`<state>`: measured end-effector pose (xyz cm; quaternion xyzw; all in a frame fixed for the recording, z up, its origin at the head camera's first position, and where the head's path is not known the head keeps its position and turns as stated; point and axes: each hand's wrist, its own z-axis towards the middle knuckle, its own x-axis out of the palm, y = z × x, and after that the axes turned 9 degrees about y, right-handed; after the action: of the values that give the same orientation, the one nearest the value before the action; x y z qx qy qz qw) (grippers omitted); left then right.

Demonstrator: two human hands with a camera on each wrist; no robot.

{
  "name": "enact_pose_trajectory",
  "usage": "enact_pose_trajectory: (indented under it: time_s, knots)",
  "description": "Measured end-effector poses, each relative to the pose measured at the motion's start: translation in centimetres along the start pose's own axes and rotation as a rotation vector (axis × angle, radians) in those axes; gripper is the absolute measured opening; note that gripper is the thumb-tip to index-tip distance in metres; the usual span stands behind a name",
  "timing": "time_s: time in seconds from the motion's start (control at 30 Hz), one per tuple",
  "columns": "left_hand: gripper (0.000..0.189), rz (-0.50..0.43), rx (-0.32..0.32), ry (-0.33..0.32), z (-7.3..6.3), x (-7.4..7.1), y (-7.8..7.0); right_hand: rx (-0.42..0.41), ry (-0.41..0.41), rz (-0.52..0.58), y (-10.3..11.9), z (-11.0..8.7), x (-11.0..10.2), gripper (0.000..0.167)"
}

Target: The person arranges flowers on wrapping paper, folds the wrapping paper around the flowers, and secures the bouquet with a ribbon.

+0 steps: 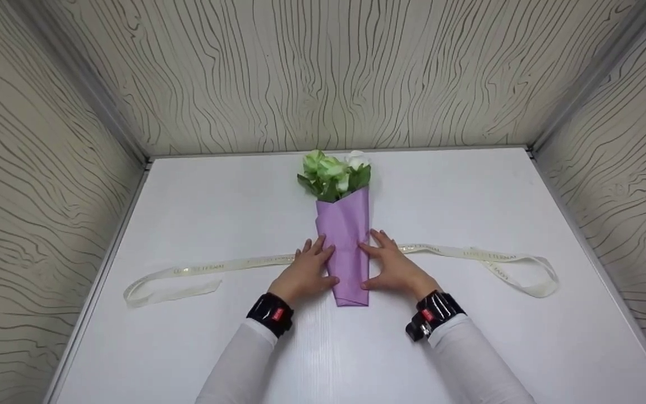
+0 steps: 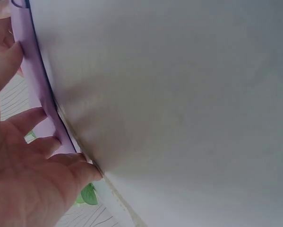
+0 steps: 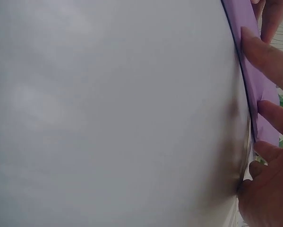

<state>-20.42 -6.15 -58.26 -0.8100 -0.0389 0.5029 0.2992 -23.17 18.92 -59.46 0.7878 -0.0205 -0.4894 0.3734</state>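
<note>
A bouquet wrapped in purple paper [image 1: 345, 224] lies on the white table, its green and white flowers [image 1: 331, 167] pointing to the back. My left hand [image 1: 307, 272] touches the wrapper's left side with spread, fairly straight fingers. On the opposite side, my right hand [image 1: 398, 270] rests its fingertips against the paper in the same way. A cream ribbon with gold lettering [image 1: 205, 269] stretches out to both sides of the bouquet; its middle is hidden by the bouquet and hands. In the left wrist view, the ribbon [image 2: 118, 195] runs by the outer fingers.
The ribbon's right end loops back on itself [image 1: 547, 275], and its left end folds back too. Wood-grain patterned panels [image 1: 323, 78] stand at the back and both sides of the table [image 1: 188, 348]. Metal strips line the panel corners.
</note>
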Motion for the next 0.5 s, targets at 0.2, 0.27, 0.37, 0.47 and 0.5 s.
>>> enact_pose_trajectory:
  time_s: [0.2, 0.27, 0.37, 0.47, 0.5]
  knots:
    - [0.076, 0.001, 0.039, -0.021, 0.14, -0.06, 0.27, -0.001, 0.003, 0.030, 0.03, -0.20, -0.08, 0.106]
    - [0.076, -0.001, 0.042, -0.024, 0.14, -0.04, 0.29, 0.006, 0.005, 0.030, 0.07, -0.25, -0.09, 0.109]
    - [0.077, -0.012, 0.033, -0.023, 0.11, -0.01, 0.26, 0.008, 0.005, 0.027, 0.08, -0.23, -0.07, 0.111]
    - [0.077, -0.022, 0.022, -0.022, 0.12, 0.03, 0.29, 0.013, 0.005, 0.026, 0.03, -0.18, -0.02, 0.111]
    - [0.077, -0.025, 0.021, -0.024, 0.10, 0.01, 0.30, 0.014, 0.005, 0.026, 0.02, -0.16, -0.01, 0.111]
